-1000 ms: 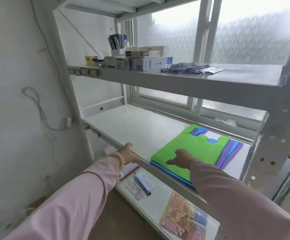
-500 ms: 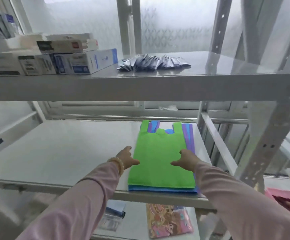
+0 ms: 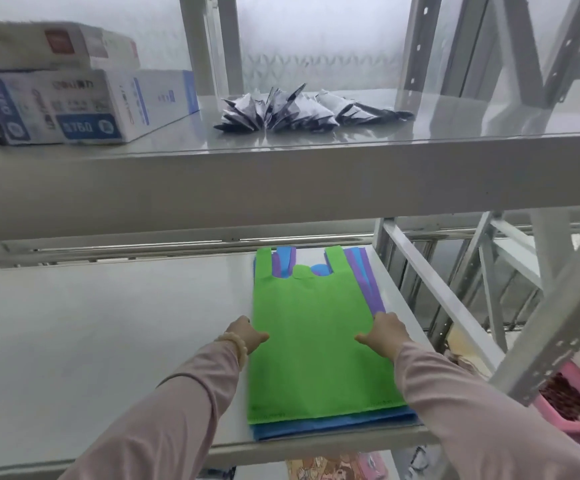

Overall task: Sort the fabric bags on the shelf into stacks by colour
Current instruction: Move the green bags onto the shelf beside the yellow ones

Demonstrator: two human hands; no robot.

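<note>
A pile of flat fabric bags lies on the right end of the middle shelf [image 3: 108, 341]. The green bag [image 3: 316, 358] is on top. Purple bags [image 3: 368, 282] and blue bags [image 3: 333, 426] stick out under it at the far end, right side and front edge. My left hand [image 3: 245, 336] is at the green bag's left edge and my right hand [image 3: 385, 332] at its right edge. Each thumb lies on top of the green fabric. The fingers curl down at the pile's sides and are hidden.
The upper shelf [image 3: 281, 174] hangs low over the pile, carrying white-and-blue boxes [image 3: 84, 109] and dark foil packets [image 3: 299, 112]. A slanted perforated post [image 3: 558, 334] and braces close off the right. A pink basket [image 3: 565, 417] sits lower right. A colourful packet [image 3: 330, 469] lies on the shelf below.
The view swung right and closer, so the pile is now square in front. My left hand moved from the shelf's front edge to the green bag's left side; my right hand shifted to its right edge.
</note>
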